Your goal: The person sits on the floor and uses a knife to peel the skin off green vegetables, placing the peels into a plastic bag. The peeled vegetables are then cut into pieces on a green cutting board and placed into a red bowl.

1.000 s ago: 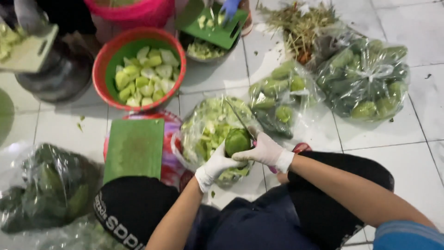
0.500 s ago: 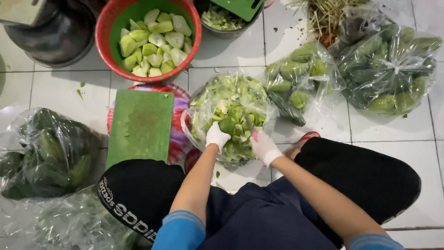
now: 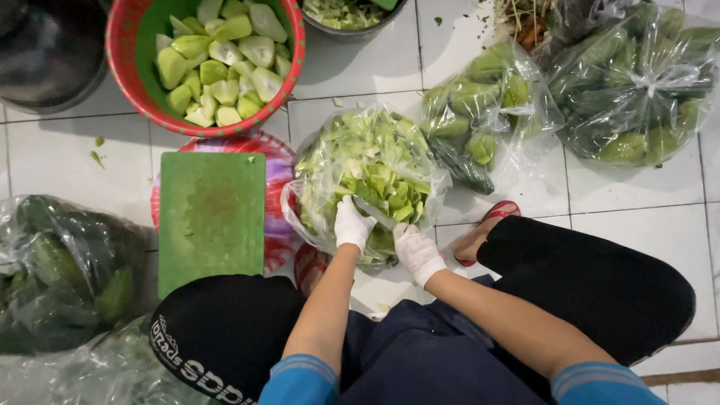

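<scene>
Both hands gloved in white. Left hand (image 3: 352,225) has fingers curled down into the mouth of the clear bag (image 3: 367,180) of green peelings, seemingly closed on the film or the scraps; exactly what it pinches is hidden. Right hand (image 3: 417,251) is closed around the handle of a knife (image 3: 373,212), whose blade lies slanting toward the left glove just over the bag's mouth. The bag sits on the tile floor (image 3: 375,67) right in front of the person's knees, touching a green board (image 3: 212,217) side-on, which rests on a red-patterned plate (image 3: 279,169). Handling, as a judgement: thin film, floppy, likely wet and slippery, tears easily near the blade; contents light, loose, will spill if tipped, so best gathered at the rim with both hands, knife set aside. Beyond: red basin (image 3: 202,64) of peeled pale-green chunks up-left, two clear bags (image 3: 480,112) (image 3: 637,90) of whole green gourds up-right, another dark bag (image 3: 64,270) at left, red sandal (image 3: 487,225) near the right knee.
</scene>
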